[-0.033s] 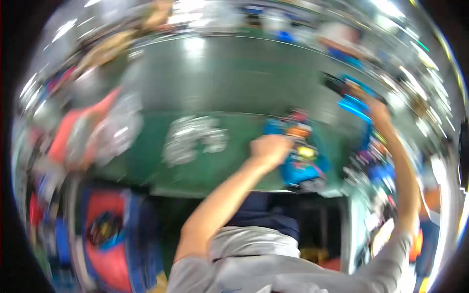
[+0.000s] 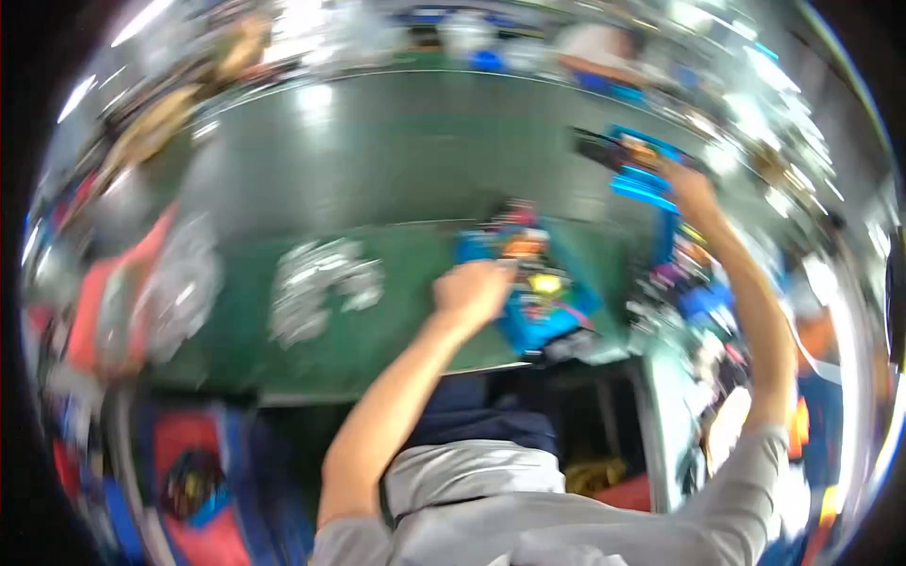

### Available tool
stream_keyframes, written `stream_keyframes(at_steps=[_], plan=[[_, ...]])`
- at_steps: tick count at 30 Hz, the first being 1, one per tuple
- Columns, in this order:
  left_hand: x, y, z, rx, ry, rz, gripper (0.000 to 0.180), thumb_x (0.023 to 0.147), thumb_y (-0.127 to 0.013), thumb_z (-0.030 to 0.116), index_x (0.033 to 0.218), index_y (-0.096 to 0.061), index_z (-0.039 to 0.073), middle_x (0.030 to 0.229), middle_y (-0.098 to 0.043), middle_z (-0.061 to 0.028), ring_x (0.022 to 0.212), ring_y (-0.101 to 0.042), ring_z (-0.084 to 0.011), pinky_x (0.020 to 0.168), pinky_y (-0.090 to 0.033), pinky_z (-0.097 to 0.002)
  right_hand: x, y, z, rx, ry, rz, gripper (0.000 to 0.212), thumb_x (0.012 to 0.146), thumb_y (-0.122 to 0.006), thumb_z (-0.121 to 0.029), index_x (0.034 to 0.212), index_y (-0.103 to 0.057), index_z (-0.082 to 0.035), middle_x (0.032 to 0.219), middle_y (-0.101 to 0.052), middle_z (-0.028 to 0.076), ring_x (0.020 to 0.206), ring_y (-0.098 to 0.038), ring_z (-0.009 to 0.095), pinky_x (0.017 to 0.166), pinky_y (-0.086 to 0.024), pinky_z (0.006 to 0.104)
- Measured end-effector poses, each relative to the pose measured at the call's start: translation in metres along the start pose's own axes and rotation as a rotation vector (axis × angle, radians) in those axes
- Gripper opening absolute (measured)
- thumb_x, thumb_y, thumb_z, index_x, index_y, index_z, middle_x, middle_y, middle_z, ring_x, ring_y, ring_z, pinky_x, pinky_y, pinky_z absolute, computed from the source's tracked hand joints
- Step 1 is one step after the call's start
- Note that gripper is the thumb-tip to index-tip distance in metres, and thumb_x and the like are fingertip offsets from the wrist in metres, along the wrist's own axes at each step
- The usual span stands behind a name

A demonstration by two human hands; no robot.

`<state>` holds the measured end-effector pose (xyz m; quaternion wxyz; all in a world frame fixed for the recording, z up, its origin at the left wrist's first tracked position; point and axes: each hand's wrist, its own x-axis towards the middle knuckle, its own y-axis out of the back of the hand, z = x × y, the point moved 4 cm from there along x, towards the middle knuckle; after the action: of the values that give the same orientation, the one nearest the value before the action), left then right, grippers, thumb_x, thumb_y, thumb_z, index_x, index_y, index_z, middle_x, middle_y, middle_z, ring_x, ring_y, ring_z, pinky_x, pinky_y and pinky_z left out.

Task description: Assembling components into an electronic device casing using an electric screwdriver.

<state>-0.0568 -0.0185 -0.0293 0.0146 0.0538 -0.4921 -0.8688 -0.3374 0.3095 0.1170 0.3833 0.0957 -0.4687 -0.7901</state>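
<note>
Motion blur softens the whole view. My left hand (image 2: pixel 475 292) is closed at the left edge of a blue package (image 2: pixel 538 325) with orange, yellow and pink parts, lying on the green tabletop. Farther off to the right, my right hand (image 2: pixel 691 191) reaches out and grips a second blue-edged package (image 2: pixel 645 187). A dark piece (image 2: pixel 596 144) sticks out at that package's left end. Finer detail on both packages is smeared. Crumpled clear plastic bags (image 2: pixel 316 288) lie to the left of my left hand.
The green table (image 2: pixel 406 160) spans the middle. At its left lie a red sheet (image 2: pixel 109 316) and clear plastic (image 2: pixel 184 288). Mixed colourful packages (image 2: pixel 703 297) are heaped on the right. Below left stands a red-and-blue bin (image 2: pixel 193 429) with a dark item inside.
The whole scene has shifted left in the picture as the view turned. Both hands keep their places at the two blue packages; no clear change of grip shows.
</note>
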Motion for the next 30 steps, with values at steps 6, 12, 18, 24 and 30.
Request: stream_keyframes(at_steps=[6,12,18,24,30], plan=[[0.008,-0.015,0.006,-0.623,0.146,-0.195,0.059,0.104,-0.044,0.039,0.071,-0.071,-0.001,0.06,-0.07,-0.0091,0.048,-0.066,-0.0191,0.059,-0.056,-0.0324,-0.13,0.059,0.038,-0.019,-0.035,0.028,0.046,0.068,-0.084,-0.021,0.102,-0.057,-0.006,0.103,-0.061,0.011,0.088,-0.066,0.033,0.07,-0.054,0.0449],[0.012,0.027,0.006,-0.29,0.029,0.095,0.046,0.103,-0.053,0.038,0.078,-0.07,0.003,0.062,-0.067,-0.0086,0.055,-0.067,-0.0179,0.06,-0.054,-0.0316,-0.175,0.031,0.048,0.039,-0.067,-0.016,0.046,0.069,-0.084,-0.02,0.104,-0.057,-0.006,0.102,-0.061,0.012,0.089,-0.065,0.036,0.073,-0.053,0.0465],[0.011,0.061,-0.002,0.03,-0.476,0.384,0.015,0.081,-0.069,0.008,0.096,-0.071,0.012,0.101,-0.068,-0.0028,0.095,-0.068,-0.0232,0.069,-0.055,-0.0355,-0.161,0.015,0.04,0.125,-0.228,-0.003,0.043,0.075,-0.082,-0.019,0.111,-0.063,-0.008,0.107,-0.065,0.013,0.097,-0.066,0.037,0.08,-0.053,0.0484],[0.023,0.064,-0.009,0.11,-0.788,0.262,0.026,0.074,-0.082,0.022,0.096,-0.071,0.013,0.106,-0.066,0.0005,0.1,-0.065,-0.0187,0.065,-0.055,-0.0338,-0.171,0.038,0.004,0.087,-0.315,0.105,0.051,0.075,-0.075,-0.006,0.123,-0.058,-0.008,0.111,-0.058,0.014,0.108,-0.057,0.036,0.09,-0.048,0.0461],[0.013,0.054,-0.01,0.107,-0.832,0.286,0.032,0.071,-0.083,0.037,0.078,-0.064,0.012,0.085,-0.059,0.0017,0.081,-0.061,-0.0158,0.055,-0.05,-0.0321,-0.193,0.091,-0.127,0.629,-0.431,0.109,0.016,0.088,-0.071,-0.011,0.102,-0.067,-0.004,0.088,-0.068,0.013,0.078,-0.069,0.027,0.069,-0.054,0.0359]])
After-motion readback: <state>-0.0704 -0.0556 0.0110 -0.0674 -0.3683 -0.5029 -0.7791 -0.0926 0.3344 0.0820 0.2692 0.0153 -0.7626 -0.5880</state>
